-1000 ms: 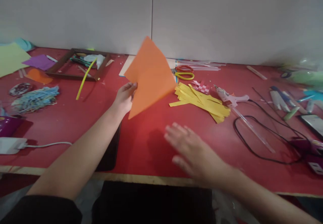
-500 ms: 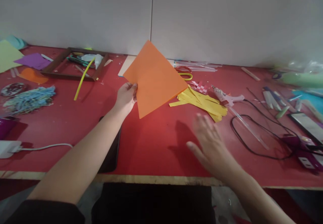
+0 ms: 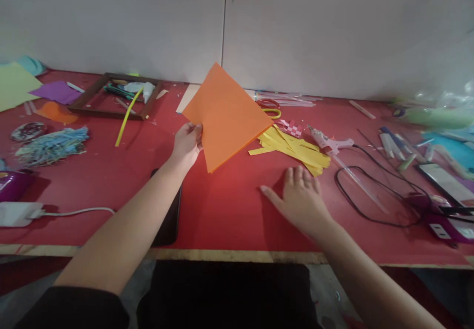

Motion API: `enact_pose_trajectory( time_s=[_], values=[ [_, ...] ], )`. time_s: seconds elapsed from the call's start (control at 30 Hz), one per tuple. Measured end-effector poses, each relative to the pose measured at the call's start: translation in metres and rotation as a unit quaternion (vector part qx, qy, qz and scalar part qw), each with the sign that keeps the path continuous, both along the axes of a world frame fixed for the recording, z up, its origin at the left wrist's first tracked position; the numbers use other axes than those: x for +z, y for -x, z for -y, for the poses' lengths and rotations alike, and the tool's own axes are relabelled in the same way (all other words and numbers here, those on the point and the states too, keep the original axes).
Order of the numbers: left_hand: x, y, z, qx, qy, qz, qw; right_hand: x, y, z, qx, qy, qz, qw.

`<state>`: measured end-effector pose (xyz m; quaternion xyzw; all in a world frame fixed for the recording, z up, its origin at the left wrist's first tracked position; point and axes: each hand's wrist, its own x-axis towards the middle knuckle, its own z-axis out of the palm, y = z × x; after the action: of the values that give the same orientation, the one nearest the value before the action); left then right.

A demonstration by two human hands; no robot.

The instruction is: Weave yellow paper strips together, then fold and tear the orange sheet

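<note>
My left hand (image 3: 187,143) pinches the left edge of an orange sheet of paper (image 3: 226,114) and holds it tilted above the red table (image 3: 229,205). My right hand (image 3: 299,198) lies flat on the table with its fingers stretched out, holding nothing. Its fingertips almost reach a pile of yellow paper strips (image 3: 292,148), which lies just right of the orange sheet.
A glue gun (image 3: 328,143) with a black cord (image 3: 366,193) lies right of the strips. Scissors (image 3: 269,107) and a pink woven piece (image 3: 291,127) sit behind. At left are a wooden frame (image 3: 111,97), blue yarn (image 3: 52,143) and a white charger (image 3: 17,213). A phone (image 3: 446,183) lies at right.
My right hand has moved right and forward and come down flat near the yellow strips. The orange sheet has turned a little in my left hand.
</note>
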<state>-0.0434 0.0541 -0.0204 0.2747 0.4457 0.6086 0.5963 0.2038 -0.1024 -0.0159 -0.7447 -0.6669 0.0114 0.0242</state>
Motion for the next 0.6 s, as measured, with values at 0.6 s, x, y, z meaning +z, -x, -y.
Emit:
enact_pose_trajectory(
  time_s=[0.6],
  values=[
    [0.008, -0.007, 0.024, -0.292, -0.038, -0.206, 0.933, 0.002, -0.009, -0.099, -0.049, -0.06, -0.682, 0.727]
  ],
)
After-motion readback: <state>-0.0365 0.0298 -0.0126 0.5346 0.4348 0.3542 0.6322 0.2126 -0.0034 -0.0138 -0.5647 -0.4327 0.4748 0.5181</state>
